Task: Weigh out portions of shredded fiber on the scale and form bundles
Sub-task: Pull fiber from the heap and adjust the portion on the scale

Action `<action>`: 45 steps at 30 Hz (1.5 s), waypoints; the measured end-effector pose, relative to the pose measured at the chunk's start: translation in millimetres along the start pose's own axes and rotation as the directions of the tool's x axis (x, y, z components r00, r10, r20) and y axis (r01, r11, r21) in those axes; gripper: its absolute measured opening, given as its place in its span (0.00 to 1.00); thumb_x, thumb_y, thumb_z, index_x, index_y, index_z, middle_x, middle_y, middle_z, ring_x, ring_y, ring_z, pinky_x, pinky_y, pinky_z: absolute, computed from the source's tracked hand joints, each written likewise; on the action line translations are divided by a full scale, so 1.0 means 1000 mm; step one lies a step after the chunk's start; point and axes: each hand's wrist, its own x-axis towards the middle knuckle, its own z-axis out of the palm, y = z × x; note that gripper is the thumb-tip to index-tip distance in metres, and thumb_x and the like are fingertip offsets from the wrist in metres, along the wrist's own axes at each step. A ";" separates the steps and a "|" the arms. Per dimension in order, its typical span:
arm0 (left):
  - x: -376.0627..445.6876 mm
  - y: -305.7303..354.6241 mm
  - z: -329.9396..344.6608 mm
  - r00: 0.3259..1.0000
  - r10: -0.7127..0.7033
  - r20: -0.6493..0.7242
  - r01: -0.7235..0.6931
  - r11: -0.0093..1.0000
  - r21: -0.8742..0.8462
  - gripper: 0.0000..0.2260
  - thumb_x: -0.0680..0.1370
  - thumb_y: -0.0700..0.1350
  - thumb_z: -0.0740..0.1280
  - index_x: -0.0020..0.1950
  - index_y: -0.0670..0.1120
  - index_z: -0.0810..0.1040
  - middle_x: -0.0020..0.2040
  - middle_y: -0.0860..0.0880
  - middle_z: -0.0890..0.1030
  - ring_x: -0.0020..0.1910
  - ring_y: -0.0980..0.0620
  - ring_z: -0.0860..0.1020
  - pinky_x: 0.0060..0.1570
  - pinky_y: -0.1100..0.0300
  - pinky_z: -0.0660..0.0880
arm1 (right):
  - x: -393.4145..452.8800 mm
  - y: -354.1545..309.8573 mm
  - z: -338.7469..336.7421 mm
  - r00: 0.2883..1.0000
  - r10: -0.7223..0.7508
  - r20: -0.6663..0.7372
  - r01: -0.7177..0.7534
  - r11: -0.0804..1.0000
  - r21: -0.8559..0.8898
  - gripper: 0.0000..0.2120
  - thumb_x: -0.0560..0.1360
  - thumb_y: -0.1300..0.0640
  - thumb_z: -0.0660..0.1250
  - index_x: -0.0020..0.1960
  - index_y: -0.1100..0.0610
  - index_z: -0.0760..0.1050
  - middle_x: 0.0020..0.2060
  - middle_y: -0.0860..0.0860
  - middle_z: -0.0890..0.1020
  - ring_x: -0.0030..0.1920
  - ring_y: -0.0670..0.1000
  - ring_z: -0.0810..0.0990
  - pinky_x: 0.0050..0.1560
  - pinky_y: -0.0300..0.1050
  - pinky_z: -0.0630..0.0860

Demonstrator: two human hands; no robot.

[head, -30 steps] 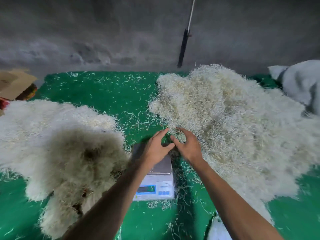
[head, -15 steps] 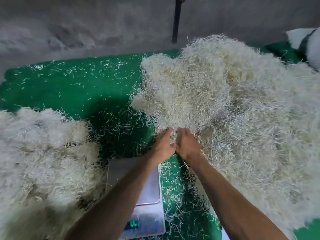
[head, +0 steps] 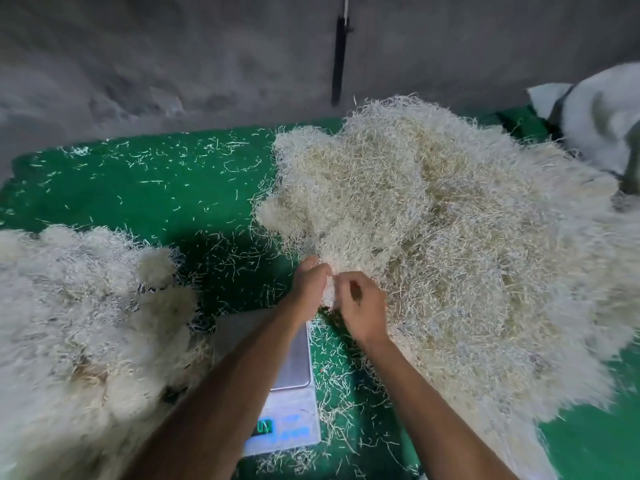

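Gripping a small tuft of pale fiber between them, the left hand (head: 310,284) and the right hand (head: 360,308) meet at the near edge of the big fiber pile (head: 450,244). Both hands have curled fingers that pinch the same tuft, which is still joined to the pile. This pile is loose and tangled, made of thin, dry, straw-coloured shreds, with a ragged outline, and it fills the right half of the view.

A second heap of fiber (head: 86,323) lies on the left. It looks whiter and softer, in rounded fluffy clumps, though it is blurred.

Between the two heaps stands the scale (head: 294,403), a flat box with a smooth grey metal plate and a lit green display. The left forearm crosses over it and hides much of the plate; the digits cannot be read.

Everything rests on a green mat (head: 156,188) with a short, carpet-like surface, sprinkled with single shreds. Behind it is a rough grey wall (head: 173,64), where a dark narrow strap (head: 338,60) hangs down. At the far right lies a white sack (head: 595,116), partly behind the pile.
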 end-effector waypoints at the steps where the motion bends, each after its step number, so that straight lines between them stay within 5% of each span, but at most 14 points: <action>1: -0.015 0.003 -0.005 0.999 0.040 0.003 -0.040 0.999 0.016 0.30 0.77 0.34 0.64 0.80 0.43 0.62 0.61 0.37 0.79 0.55 0.40 0.80 0.53 0.51 0.81 | -0.002 -0.010 -0.004 0.995 0.069 -0.077 -0.064 0.995 0.070 0.11 0.84 0.56 0.59 0.49 0.59 0.78 0.39 0.55 0.82 0.37 0.53 0.81 0.38 0.56 0.81; 5: -0.070 0.002 -0.029 0.992 0.115 0.043 -0.117 0.991 0.066 0.30 0.79 0.36 0.64 0.80 0.42 0.61 0.64 0.45 0.79 0.61 0.43 0.78 0.60 0.60 0.75 | -0.008 -0.046 -0.017 0.906 0.417 -0.066 -0.389 0.885 0.255 0.29 0.84 0.40 0.59 0.58 0.70 0.75 0.36 0.55 0.79 0.33 0.53 0.78 0.38 0.51 0.82; 9: -0.126 -0.002 -0.051 0.990 0.123 0.076 -0.131 0.984 0.124 0.28 0.75 0.43 0.64 0.76 0.40 0.68 0.76 0.42 0.70 0.70 0.45 0.72 0.69 0.51 0.68 | -0.017 -0.077 -0.017 0.817 0.573 0.064 -0.560 0.764 0.320 0.42 0.78 0.33 0.65 0.77 0.65 0.63 0.55 0.61 0.76 0.60 0.60 0.78 0.69 0.62 0.74; 13: -0.163 -0.015 -0.075 0.989 0.031 -0.143 -0.026 0.999 0.036 0.26 0.61 0.75 0.72 0.47 0.58 0.80 0.43 0.60 0.79 0.47 0.57 0.78 0.49 0.55 0.79 | -0.040 -0.103 -0.008 0.827 0.547 0.129 -0.560 0.782 0.275 0.41 0.79 0.45 0.70 0.82 0.62 0.55 0.53 0.58 0.72 0.57 0.56 0.76 0.69 0.56 0.74; 15: -0.177 -0.018 -0.087 0.991 -0.031 -0.131 0.028 0.999 -0.019 0.27 0.59 0.72 0.79 0.51 0.63 0.77 0.50 0.59 0.79 0.50 0.55 0.78 0.49 0.54 0.79 | -0.058 -0.116 -0.009 0.857 0.481 0.186 -0.513 0.833 0.209 0.38 0.78 0.46 0.69 0.80 0.62 0.58 0.44 0.53 0.75 0.51 0.56 0.84 0.61 0.56 0.80; 18: -0.173 -0.015 -0.095 0.999 -0.035 0.042 0.041 0.988 -0.147 0.45 0.73 0.33 0.74 0.74 0.73 0.60 0.77 0.56 0.62 0.73 0.54 0.67 0.72 0.57 0.65 | -0.085 -0.130 -0.014 0.903 0.318 0.289 -0.380 0.905 0.192 0.29 0.71 0.38 0.67 0.63 0.55 0.69 0.27 0.44 0.78 0.31 0.39 0.81 0.60 0.60 0.80; 21: -0.189 -0.004 -0.096 0.997 0.068 0.031 -0.061 0.982 -0.180 0.35 0.73 0.50 0.77 0.77 0.52 0.66 0.78 0.48 0.65 0.71 0.45 0.71 0.71 0.44 0.68 | -0.098 -0.126 -0.023 0.934 0.243 0.261 -0.296 0.937 0.186 0.14 0.78 0.40 0.64 0.48 0.51 0.73 0.29 0.44 0.75 0.29 0.43 0.73 0.52 0.56 0.79; 23: -0.189 0.006 -0.093 0.997 0.081 0.006 -0.079 0.987 -0.143 0.39 0.73 0.57 0.75 0.78 0.52 0.61 0.79 0.49 0.62 0.75 0.43 0.64 0.74 0.41 0.61 | -0.099 -0.121 -0.032 0.943 0.257 0.212 -0.301 0.931 0.206 0.21 0.80 0.37 0.62 0.40 0.53 0.72 0.30 0.46 0.73 0.31 0.48 0.71 0.50 0.56 0.79; 26: -0.184 0.023 -0.090 0.989 0.139 -0.052 -0.145 0.981 -0.127 0.44 0.71 0.57 0.76 0.80 0.49 0.57 0.79 0.44 0.60 0.76 0.42 0.62 0.74 0.42 0.59 | -0.099 -0.123 -0.040 0.935 0.305 0.180 -0.334 0.928 0.162 0.32 0.79 0.30 0.57 0.55 0.59 0.75 0.45 0.55 0.81 0.46 0.55 0.81 0.59 0.63 0.79; 29: -0.187 0.039 -0.085 0.985 0.172 0.002 -0.171 0.984 -0.040 0.53 0.67 0.62 0.78 0.82 0.50 0.50 0.82 0.45 0.54 0.79 0.42 0.57 0.75 0.40 0.57 | -0.092 -0.132 -0.038 0.904 0.356 0.237 -0.420 0.841 0.341 0.45 0.78 0.25 0.50 0.79 0.60 0.63 0.61 0.61 0.80 0.63 0.65 0.78 0.69 0.68 0.72; 33: -0.188 0.049 -0.083 0.982 0.154 0.107 -0.167 0.978 0.122 0.64 0.62 0.72 0.76 0.83 0.49 0.42 0.83 0.48 0.46 0.81 0.42 0.51 0.75 0.35 0.54 | -0.065 -0.151 -0.039 0.886 0.396 0.241 -0.463 0.738 0.490 0.45 0.75 0.23 0.47 0.84 0.47 0.49 0.81 0.55 0.58 0.81 0.59 0.58 0.78 0.69 0.54; 39: -0.178 0.056 -0.093 0.961 0.146 0.236 -0.215 0.931 0.296 0.61 0.55 0.77 0.75 0.82 0.55 0.58 0.84 0.47 0.48 0.81 0.41 0.51 0.76 0.35 0.52 | -0.015 -0.149 -0.050 0.733 0.623 0.273 -0.644 0.507 0.573 0.30 0.82 0.46 0.65 0.78 0.59 0.63 0.72 0.60 0.72 0.73 0.60 0.70 0.75 0.63 0.65; 42: -0.164 0.063 -0.106 0.973 0.175 0.149 -0.199 0.966 0.163 0.60 0.56 0.75 0.76 0.82 0.54 0.60 0.83 0.48 0.51 0.81 0.41 0.52 0.76 0.33 0.51 | 0.009 -0.134 -0.062 0.659 0.721 0.216 -0.607 0.339 0.719 0.15 0.84 0.58 0.63 0.68 0.63 0.71 0.57 0.60 0.79 0.59 0.55 0.78 0.69 0.62 0.75; 45: -0.153 0.070 -0.124 0.985 0.171 0.015 -0.172 0.982 0.076 0.50 0.63 0.67 0.79 0.80 0.59 0.61 0.83 0.48 0.53 0.81 0.40 0.53 0.75 0.34 0.54 | 0.024 -0.121 -0.077 0.635 0.737 0.232 -0.569 0.243 0.785 0.17 0.85 0.54 0.59 0.72 0.59 0.68 0.64 0.63 0.75 0.60 0.61 0.79 0.61 0.64 0.80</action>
